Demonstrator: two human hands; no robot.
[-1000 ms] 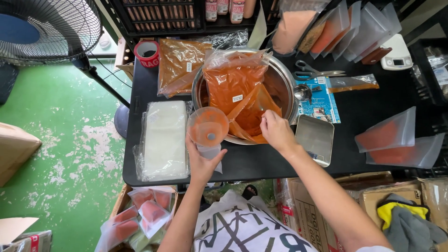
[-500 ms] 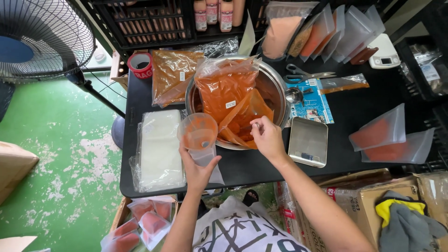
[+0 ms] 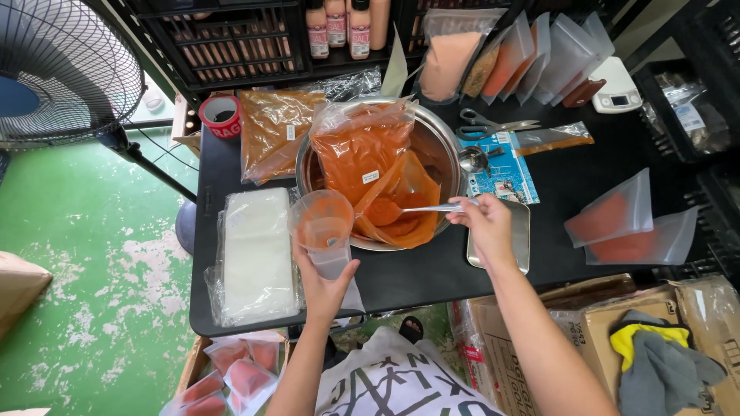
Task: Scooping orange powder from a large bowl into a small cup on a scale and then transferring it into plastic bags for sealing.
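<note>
Closest to the camera, sealed clear pouches of orange-red powder [image 3: 231, 374] already lay in a box below the surface's front edge, a sign that part of the filling was done. Above them, the left hand [image 3: 324, 281] clasped a small clear pouch topped by an orange-stained plastic funnel [image 3: 321, 221], which looked barely filled. The right hand [image 3: 484, 223] pinched the handle of a long metal spoon [image 3: 432, 208], its bowl dipped into a large open clear bag of orange-red powder [image 3: 370, 173] sitting in a round steel bowl [image 3: 443, 146]; much powder remained there. A stack of empty clear pouches [image 3: 254, 258] waited at left, and a flat steel tray [image 3: 520, 243] lay just beside the right hand. Further back on the black surface [image 3: 570, 177] sat a second bag of brownish powder [image 3: 270, 131], grey scissors [image 3: 493, 123] and a white digital scale [image 3: 617, 88]. Beyond stood black wire shelves [image 3: 231, 38], with a standing fan [image 3: 62, 69] over a worn green floor [image 3: 77, 270].
</note>
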